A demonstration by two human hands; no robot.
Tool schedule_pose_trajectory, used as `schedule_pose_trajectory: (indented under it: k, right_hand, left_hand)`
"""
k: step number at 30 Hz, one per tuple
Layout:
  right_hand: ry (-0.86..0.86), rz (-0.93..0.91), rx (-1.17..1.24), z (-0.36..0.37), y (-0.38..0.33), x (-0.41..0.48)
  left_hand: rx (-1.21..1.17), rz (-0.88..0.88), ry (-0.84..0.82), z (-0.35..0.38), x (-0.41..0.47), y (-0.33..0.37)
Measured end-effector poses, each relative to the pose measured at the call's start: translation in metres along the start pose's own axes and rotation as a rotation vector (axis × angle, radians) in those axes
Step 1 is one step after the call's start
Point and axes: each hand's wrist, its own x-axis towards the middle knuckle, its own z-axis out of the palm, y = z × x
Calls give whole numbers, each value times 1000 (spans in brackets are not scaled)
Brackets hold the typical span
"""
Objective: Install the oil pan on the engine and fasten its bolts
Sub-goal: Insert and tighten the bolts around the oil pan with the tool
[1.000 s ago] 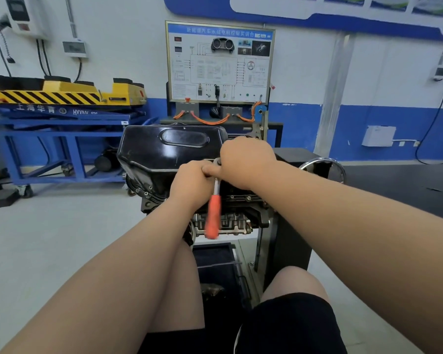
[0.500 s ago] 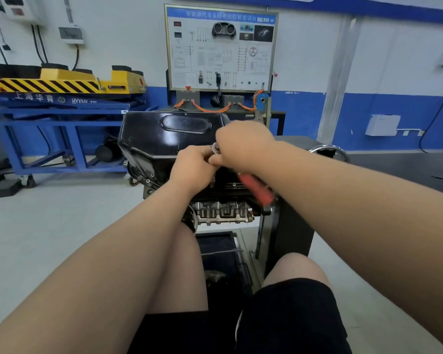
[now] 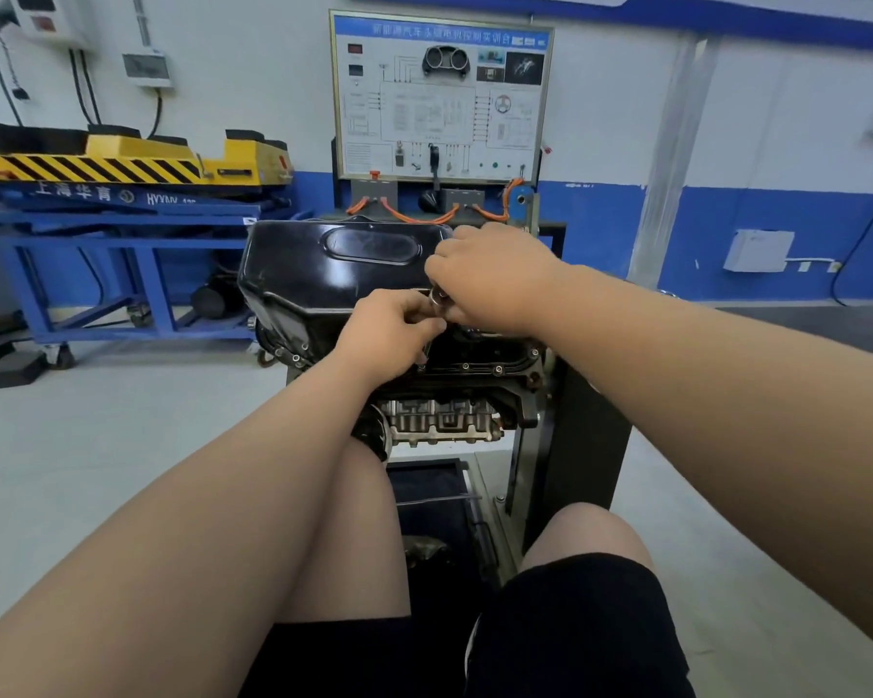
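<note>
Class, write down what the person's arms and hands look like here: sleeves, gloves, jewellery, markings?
Both arms are bare along their visible length: no sleeve shows on the left forearm or the right forearm. The left hand and right hand wear no gloves, and no watch, band or ring is visible. The person wears black shorts.

Glossy black oil pan [image 3: 323,274] sits atop the engine [image 3: 439,420] (bolts [image 3: 498,369] apparently seated).

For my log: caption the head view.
Left hand and right hand grip a ratchet over a flange bolt of the black oil pan.
</note>
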Motion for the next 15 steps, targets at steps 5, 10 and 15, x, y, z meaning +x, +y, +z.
schedule_pose_trajectory:
  k: [5, 10, 15]
  right_hand:
    - [-64, 268, 86, 5, -9, -2]
    - [-134, 337, 191, 1, -13, 2]
    - [-27, 19, 71, 0, 5, 0]
  left_hand:
    - [197, 27, 111, 9, 3, 3]
    - [241, 70, 106, 5, 3, 0]
    - [275, 164, 73, 2, 2, -5]
